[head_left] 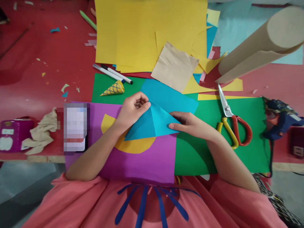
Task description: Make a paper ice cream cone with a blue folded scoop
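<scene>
A folded blue paper (153,122), creased down its middle into a triangle, is held between my two hands. My left hand (137,109) pinches its top corner, thumb against curled fingers. At the right corner, my right hand (184,122) grips with the thumb on top and the fingers behind, partly hidden. Beneath the folded piece lie a yellow-orange paper shape (135,147) with a rounded edge and a purple sheet (152,167). Just behind it is a flat blue sheet (166,91).
Scissors (227,110) with red and yellow handles lie on a green sheet (249,120). Farther back are a small yellow cone (115,88), pens (116,74), a tan paper square (174,66), yellow sheets (133,31) and a standing brown paper roll (256,47). A blurred phone (75,126) is at left.
</scene>
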The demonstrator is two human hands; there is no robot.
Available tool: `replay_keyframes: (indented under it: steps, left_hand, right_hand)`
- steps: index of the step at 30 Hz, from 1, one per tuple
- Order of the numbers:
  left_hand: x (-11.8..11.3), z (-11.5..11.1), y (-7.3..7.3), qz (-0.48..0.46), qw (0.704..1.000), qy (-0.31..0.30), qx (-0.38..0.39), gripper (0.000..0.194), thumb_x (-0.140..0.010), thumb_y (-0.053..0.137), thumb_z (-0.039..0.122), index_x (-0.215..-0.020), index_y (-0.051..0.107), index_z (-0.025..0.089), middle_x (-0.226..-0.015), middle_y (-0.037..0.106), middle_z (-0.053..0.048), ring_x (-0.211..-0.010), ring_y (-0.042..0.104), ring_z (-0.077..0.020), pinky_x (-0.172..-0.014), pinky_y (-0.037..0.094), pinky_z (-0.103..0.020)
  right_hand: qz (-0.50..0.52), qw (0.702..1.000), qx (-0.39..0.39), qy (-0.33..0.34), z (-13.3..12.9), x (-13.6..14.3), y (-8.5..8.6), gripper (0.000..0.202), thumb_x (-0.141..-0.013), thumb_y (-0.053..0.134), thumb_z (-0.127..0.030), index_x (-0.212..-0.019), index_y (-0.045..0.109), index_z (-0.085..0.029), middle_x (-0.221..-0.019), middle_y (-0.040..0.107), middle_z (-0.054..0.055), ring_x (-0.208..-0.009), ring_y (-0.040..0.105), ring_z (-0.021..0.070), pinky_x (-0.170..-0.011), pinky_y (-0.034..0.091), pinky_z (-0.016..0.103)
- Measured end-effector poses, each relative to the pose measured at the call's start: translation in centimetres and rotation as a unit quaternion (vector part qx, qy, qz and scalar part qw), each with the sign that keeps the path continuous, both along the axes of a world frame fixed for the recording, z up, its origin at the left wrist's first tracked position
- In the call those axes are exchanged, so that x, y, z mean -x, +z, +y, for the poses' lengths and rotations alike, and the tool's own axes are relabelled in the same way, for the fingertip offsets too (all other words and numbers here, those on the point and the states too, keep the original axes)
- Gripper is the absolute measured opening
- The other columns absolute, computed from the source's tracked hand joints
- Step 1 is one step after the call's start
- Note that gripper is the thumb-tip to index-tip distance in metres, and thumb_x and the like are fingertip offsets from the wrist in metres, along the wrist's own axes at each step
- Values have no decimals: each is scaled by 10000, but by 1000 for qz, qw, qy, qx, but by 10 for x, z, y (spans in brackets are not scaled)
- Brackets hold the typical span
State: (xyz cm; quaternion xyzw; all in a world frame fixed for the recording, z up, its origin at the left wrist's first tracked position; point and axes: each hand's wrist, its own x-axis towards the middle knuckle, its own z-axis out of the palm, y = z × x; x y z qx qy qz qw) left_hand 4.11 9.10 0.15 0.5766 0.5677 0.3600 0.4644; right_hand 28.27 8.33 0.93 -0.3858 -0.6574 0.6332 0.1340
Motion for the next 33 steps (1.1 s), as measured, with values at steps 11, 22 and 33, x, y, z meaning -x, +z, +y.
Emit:
replay_keyframes:
  steps: [11, 22, 33]
  left_hand:
    - [6, -4, -6, -47, 993, -55, 90, 487, -800, 652, 520, -562, 385, 189, -521, 320, 57, -470, 308, -66, -439, 236, -233]
    - [2, -6, -11, -48, 999, 12, 18, 212, -788, 700, 395, -942, 694, 250, -496, 253, 74, -442, 202, -72, -431, 181, -250]
    - [-1, -10, 0, 12, 999, 37, -36, 252, -850, 629, 436, -1011, 740, 277, -506, 360, 49, -464, 282, -92, -465, 243, -269]
  right_hand:
    - [25, 990, 79, -113, 3, -2, -2, 304, -732, 779, -410, -872, 658, -168, -669, 624, -24, -479, 570, 85, -452, 477, 206]
    - [144, 916, -2, -375, 4, 2, -15, 224, -810, 702, -386, -992, 652, -265, -614, 587, -54, -549, 640, 122, -547, 552, 263]
    - [121, 890, -65, -436, 6, -1, -21, 166, -781, 735, -375, -884, 718, -246, -731, 664, -9, -581, 613, 123, -604, 564, 303]
